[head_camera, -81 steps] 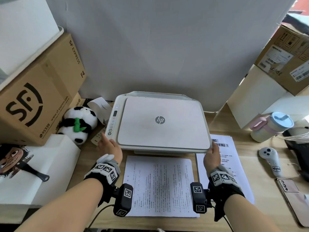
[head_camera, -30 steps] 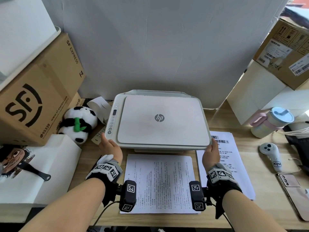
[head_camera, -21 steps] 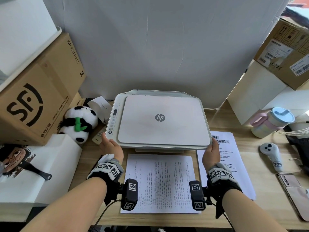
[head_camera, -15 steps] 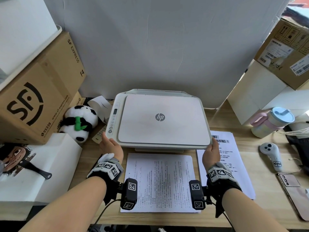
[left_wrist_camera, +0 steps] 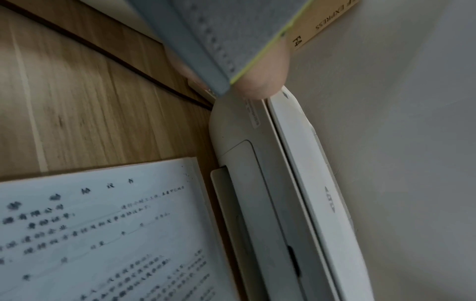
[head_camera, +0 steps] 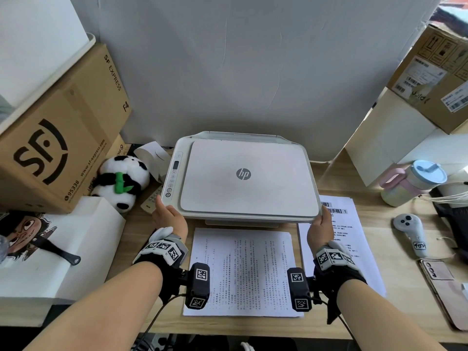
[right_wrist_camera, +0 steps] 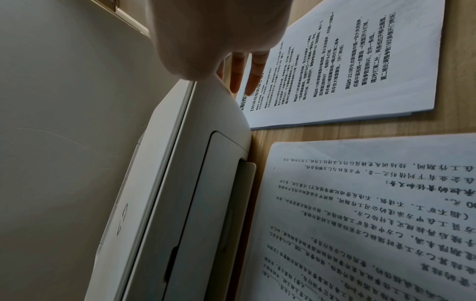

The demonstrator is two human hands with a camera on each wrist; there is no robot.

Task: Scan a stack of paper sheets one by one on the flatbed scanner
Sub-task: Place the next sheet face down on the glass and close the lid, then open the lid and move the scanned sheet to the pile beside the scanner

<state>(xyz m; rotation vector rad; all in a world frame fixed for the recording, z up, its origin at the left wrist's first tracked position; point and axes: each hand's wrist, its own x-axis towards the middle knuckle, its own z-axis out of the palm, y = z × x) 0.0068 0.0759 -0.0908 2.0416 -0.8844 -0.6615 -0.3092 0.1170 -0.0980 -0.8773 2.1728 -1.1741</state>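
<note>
Head view: HP flatbed scanner (head_camera: 243,178) sits at the middle of the wooden desk (head_camera: 395,264), lid (head_camera: 249,177) down flat. Paper stack (head_camera: 243,272) lies just in front of it; a second stack (head_camera: 339,239) lies off its front right corner.

Risks (judgement): both hands grip the scanner's front corners, so a lift or tug could drag the whole unit forward onto the front stack and skew or crumple the top sheet. If only the lid is meant to rise, an uneven pull from one corner could twist its hinge. Whether a sheet is already under the lid cannot be told.

Left hand (head_camera: 169,217): at the front left corner, near the control buttons, thumb on top of the edge; the other fingers are hidden beneath. Right hand (head_camera: 320,228): at the front right corner, thumb over the lid edge; right wrist view shows fingers (right_wrist_camera: 238,75) extended under the corner. Both forearms run straight forward, wrists low over the desk.
</note>
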